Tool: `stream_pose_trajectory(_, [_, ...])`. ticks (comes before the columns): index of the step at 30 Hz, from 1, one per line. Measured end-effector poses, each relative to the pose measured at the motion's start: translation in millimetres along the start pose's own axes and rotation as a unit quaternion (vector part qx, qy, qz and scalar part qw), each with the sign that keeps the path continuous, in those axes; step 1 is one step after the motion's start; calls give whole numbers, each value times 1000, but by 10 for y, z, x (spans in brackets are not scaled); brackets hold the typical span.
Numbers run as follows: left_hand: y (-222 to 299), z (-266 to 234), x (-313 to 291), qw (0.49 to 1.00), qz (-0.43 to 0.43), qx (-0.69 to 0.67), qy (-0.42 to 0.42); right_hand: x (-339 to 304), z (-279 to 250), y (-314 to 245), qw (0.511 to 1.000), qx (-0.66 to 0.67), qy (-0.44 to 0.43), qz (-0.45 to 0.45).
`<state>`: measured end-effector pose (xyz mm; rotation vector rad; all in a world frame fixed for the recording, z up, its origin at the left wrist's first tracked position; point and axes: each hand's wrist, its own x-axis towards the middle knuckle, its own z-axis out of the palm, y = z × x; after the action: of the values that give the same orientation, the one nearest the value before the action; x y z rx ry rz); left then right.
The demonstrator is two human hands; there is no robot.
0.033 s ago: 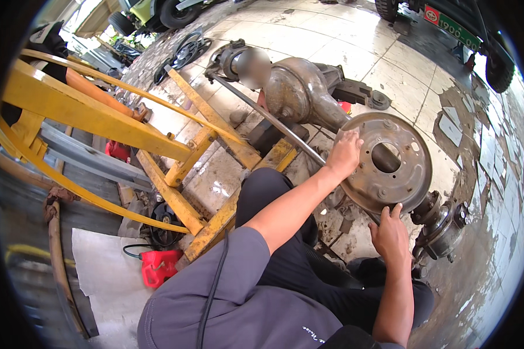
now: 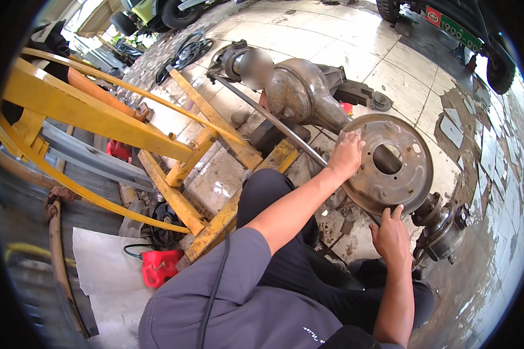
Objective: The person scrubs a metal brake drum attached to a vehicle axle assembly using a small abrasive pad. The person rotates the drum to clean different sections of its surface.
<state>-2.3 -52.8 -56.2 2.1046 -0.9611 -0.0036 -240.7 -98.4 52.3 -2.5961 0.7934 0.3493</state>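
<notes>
Over my feed, the round steel plate (image 2: 414, 177) sits at 3 o'clock in the view, in front of the end of the axle housing (image 2: 297, 96), which lies towards 1 o'clock. The left hand (image 2: 347, 156) rests at the plate's 10 o'clock edge with its fingers bent over the face; I cannot tell whether a thumb pinches from behind. The right hand (image 2: 388, 232) is loose and unclenched, its fingertips just at the rim at 6 o'clock and the thumb spread away. What worries me is support: if the plate isn't fixed to the housing, which I can't make out, it could tip or slide should the left fingers slip on that worn, possibly greasy metal, because the right touches so lightly. A drop could pinch fingers or knock the hub assembly (image 2: 442, 232), which sits near the rim, out towards 4 o'clock. The long bar (image 2: 268, 119) towards 12 o'clock might also get nudged by the left forearm. Against the earlier frame I find barely any change: the whole view has shifted very slightly, while both hands keep their places on the plate
</notes>
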Motion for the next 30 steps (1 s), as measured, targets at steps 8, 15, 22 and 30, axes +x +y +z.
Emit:
stream_pose_trajectory(8, [59, 83, 334, 997, -41, 37, -48, 26, -16, 6, 1000, -1, 27, -12])
stream_pose_trajectory(15, [22, 111, 107, 995, 23, 97, -24, 60, -24, -14, 1000, 8, 3, 0])
stream_pose_trajectory(22, [-126, 2, 255, 996, 46, 30, -76, 19, -63, 6, 1000, 7, 18, -15])
stream_pose_trajectory(30, [-78, -36, 291, 989, 46, 56, -130, 41, 12, 9, 999, 14, 32, -21])
